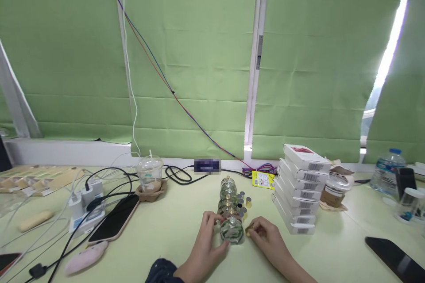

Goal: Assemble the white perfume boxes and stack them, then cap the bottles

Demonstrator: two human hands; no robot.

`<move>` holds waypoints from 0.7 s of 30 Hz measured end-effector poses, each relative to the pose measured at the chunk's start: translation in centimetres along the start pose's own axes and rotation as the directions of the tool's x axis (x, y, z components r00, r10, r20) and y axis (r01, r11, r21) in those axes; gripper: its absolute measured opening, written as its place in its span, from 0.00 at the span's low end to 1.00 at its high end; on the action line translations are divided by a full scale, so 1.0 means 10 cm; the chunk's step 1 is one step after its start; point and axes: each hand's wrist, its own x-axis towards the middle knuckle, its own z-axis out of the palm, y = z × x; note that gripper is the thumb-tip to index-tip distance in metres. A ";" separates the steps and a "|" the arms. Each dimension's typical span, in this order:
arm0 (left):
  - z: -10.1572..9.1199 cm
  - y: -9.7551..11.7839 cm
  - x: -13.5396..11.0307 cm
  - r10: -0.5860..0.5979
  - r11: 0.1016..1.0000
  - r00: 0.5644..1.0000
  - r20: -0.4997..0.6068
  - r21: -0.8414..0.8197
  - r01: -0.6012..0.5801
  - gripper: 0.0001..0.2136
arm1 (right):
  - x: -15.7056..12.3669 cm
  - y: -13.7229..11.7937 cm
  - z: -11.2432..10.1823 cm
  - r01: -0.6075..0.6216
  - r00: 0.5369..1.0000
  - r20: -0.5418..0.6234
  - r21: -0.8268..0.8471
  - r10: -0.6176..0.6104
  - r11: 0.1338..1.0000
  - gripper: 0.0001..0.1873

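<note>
A row of small clear glass jars (231, 231) with domed lids runs away from me down the middle of the table. My left hand (208, 239) is closed on the nearest jar from its left side, thumb in front and fingers behind. My right hand (265, 235) is just right of that jar, its fingertips pinched on a small gold-coloured piece (248, 231), mostly hidden by the fingers. Several small round caps (244, 210), silver and gold, lie beside the row on its right.
White boxes (300, 194) are stacked at right, before a lidded cup (334, 189). A phone (116, 219), tangled cables, a power strip (86, 219) and a plastic cup (150, 177) occupy the left. A dark phone (396, 256) and water bottle (388, 170) are far right.
</note>
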 end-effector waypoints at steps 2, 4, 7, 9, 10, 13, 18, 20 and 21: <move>0.00 -0.02 0.00 -0.015 1.000 1.000 0.010 -0.013 0.015 0.18 | 0.01 0.03 0.00 -0.067 0.997 -0.015 0.134 0.069 0.989 0.15; 0.01 -0.04 0.00 -0.021 0.999 1.000 0.020 -0.031 0.022 0.17 | 0.02 0.07 0.01 -0.121 0.991 -0.018 0.262 0.130 0.957 0.18; 0.02 -0.08 0.02 -0.025 0.998 0.999 0.023 -0.054 0.026 0.16 | 0.02 0.12 0.02 -0.213 0.972 0.004 0.452 0.237 0.866 0.22; 0.04 -0.11 0.02 -0.021 0.998 0.999 0.024 -0.065 0.023 0.16 | 0.03 0.11 0.02 -0.280 0.947 0.038 0.582 0.318 0.764 0.23; 0.05 -0.13 0.02 -0.014 0.997 1.000 0.025 -0.073 0.016 0.16 | 0.03 0.08 0.01 -0.318 0.931 0.070 0.634 0.357 0.705 0.24; 0.08 -0.19 0.02 0.012 0.993 1.000 -0.006 -0.121 -0.013 0.14 | 0.04 -0.01 -0.02 -0.439 0.876 0.211 0.718 0.433 0.540 0.24; 0.13 -0.30 0.03 0.056 0.982 0.997 -0.061 -0.179 -0.067 0.10 | 0.05 0.00 -0.06 -0.464 0.874 0.237 0.666 0.425 0.583 0.22; 0.15 -0.35 0.04 0.067 0.980 0.996 -0.065 -0.183 -0.078 0.08 | 0.06 0.09 -0.07 -0.367 0.925 0.118 0.523 0.361 0.769 0.24; 0.16 -0.38 0.05 0.066 0.980 0.995 -0.069 -0.183 -0.078 0.09 | 0.06 0.14 -0.07 -0.294 0.953 0.051 0.405 0.299 0.866 0.24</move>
